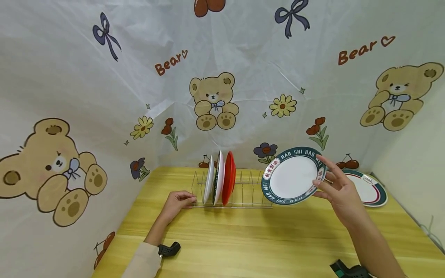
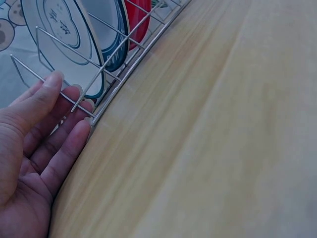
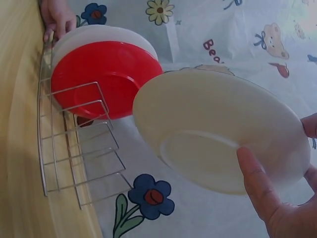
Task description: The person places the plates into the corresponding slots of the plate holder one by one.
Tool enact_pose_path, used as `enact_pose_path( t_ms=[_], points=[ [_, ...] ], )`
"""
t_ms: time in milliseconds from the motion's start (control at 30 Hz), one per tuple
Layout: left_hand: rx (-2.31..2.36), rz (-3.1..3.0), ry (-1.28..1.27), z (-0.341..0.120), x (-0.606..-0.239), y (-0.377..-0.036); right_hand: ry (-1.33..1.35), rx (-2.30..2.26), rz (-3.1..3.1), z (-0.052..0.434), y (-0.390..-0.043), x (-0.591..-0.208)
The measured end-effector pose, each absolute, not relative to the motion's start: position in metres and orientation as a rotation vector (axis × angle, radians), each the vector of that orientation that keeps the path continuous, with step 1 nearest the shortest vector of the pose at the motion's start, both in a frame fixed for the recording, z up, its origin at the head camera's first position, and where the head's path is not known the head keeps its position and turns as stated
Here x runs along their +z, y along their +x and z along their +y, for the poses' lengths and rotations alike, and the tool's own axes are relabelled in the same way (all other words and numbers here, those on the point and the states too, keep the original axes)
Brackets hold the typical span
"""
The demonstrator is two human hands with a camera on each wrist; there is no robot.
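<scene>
My right hand (image 1: 342, 193) grips a white oval plate (image 1: 293, 175) by its right edge, thumb and fingers on opposite faces. Its dark green rim carries lettering, and it hangs in the air over the right end of the wire dish rack (image 1: 243, 207). The right wrist view shows the plate's plain underside (image 3: 198, 114). With thumb and fingertips, my left hand (image 2: 44, 129) pinches the wire at the rack's left end. Upright in the rack's left half stand white plates (image 1: 209, 179) and, to their right, red plates (image 1: 228, 178).
Another white plate (image 1: 365, 189) with a green and red rim lies at the table's right, partly behind my right hand. The yellow wooden table (image 1: 229, 239) meets a bear-patterned cloth (image 1: 250, 92) behind the rack. A cord (image 1: 431, 231) hangs at the far right.
</scene>
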State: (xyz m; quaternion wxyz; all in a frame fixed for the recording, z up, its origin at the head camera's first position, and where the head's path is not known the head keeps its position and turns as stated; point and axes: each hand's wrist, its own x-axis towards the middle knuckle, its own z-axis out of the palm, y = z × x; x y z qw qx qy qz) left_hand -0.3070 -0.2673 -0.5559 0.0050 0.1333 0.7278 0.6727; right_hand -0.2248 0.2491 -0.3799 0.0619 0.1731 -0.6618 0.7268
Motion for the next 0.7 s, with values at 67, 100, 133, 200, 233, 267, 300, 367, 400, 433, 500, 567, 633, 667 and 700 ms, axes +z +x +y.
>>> enact_pose_path(
  t_ms=[67,100,133,200,233,267,300,367,400,433,500,567,633,667,700],
  points=[
    [2.103,2.283,0.415,-0.267,-0.556,-0.307,0.53,2.174,-2.036,0.244,-0.226,-0.378],
    [2.101,2.285,0.413,-0.267,-0.556,-0.306,0.533,2.16,-2.055,0.241,-0.227,-0.377],
    [2.098,2.288,0.411,-0.267,-0.555,-0.306,0.537,2.15,-2.074,0.238,-0.227,-0.376],
    [2.096,2.292,0.404,-0.267,-0.555,-0.306,0.549,2.12,-2.117,0.232,-0.229,-0.374],
    [2.095,2.294,0.401,-0.267,-0.555,-0.306,0.556,2.106,-2.135,0.229,-0.23,-0.374],
    [2.093,2.295,0.399,-0.267,-0.555,-0.306,0.561,2.085,-2.158,0.226,-0.231,-0.373],
    [2.091,2.298,0.4,-0.267,-0.555,-0.306,0.565,2.072,-2.173,0.223,-0.232,-0.372],
    [2.09,2.298,0.406,-0.268,-0.555,-0.306,0.574,2.05,-2.198,0.218,-0.235,-0.371],
    [2.091,2.297,0.41,-0.268,-0.555,-0.307,0.572,2.036,-2.212,0.215,-0.236,-0.37],
    [2.093,2.294,0.414,-0.268,-0.555,-0.307,0.568,2.027,-2.225,0.213,-0.237,-0.37],
    [2.097,2.291,0.423,-0.268,-0.556,-0.307,0.559,2.021,-2.244,0.208,-0.24,-0.369],
    [2.1,2.287,0.427,-0.268,-0.556,-0.307,0.551,2.01,-2.265,0.204,-0.243,-0.368],
    [2.099,2.284,0.43,-0.268,-0.556,-0.307,0.546,1.989,-2.289,0.2,-0.247,-0.367],
    [2.097,2.284,0.431,-0.268,-0.556,-0.307,0.546,1.975,-2.301,0.198,-0.248,-0.367],
    [2.095,2.284,0.431,-0.269,-0.557,-0.307,0.546,1.967,-2.312,0.196,-0.25,-0.367]
  ],
)
